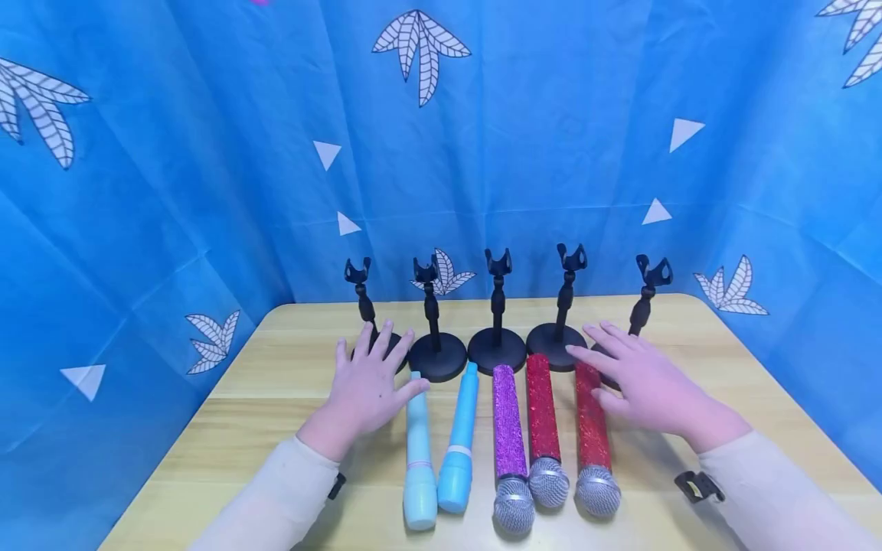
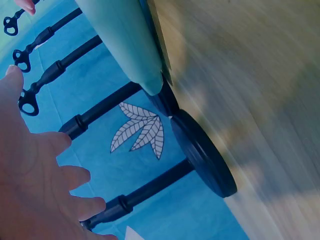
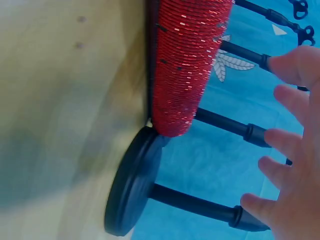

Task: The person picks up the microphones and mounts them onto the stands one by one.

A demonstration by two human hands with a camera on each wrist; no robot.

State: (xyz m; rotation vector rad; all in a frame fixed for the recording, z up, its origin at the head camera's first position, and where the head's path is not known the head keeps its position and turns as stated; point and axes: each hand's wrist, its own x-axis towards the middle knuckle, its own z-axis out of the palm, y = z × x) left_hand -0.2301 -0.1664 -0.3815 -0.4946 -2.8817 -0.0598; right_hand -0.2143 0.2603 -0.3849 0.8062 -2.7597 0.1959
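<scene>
Pale wood grain runs across the table (image 1: 227, 459), whose two far corners are rounded and whose near edge is cut off from sight. Five black microphone stands (image 1: 498, 337) stand in a row along the far edge, their cradles at the top. The leftmost stand (image 1: 365, 300) has its base mostly hidden behind the left hand (image 1: 372, 383), and the rightmost stand (image 1: 641, 310) loses much of its base behind the right hand (image 1: 644, 379).

Between the stands and the near edge lie five microphones, heads toward the near edge: one pale blue-green microphone (image 1: 419, 444), one brighter blue microphone (image 1: 462, 436), one purple microphone (image 1: 508, 428), and two red ones, an inner red microphone (image 1: 543, 413) and an outer red microphone (image 1: 593, 428). Three of the five have silver mesh heads.

Both hands are spread, palms down, grasping nothing. The left thumb reaches across the far end of the pale blue-green microphone; the right fingers cover part of the outer red one's far end. From here I cannot tell whether either hand touches anything. Two white sleeves (image 1: 276, 490) run out of view at the bottom. Behind the far edge hangs blue cloth (image 1: 565, 115), two of its six leaf prints cut off at the sides.
</scene>
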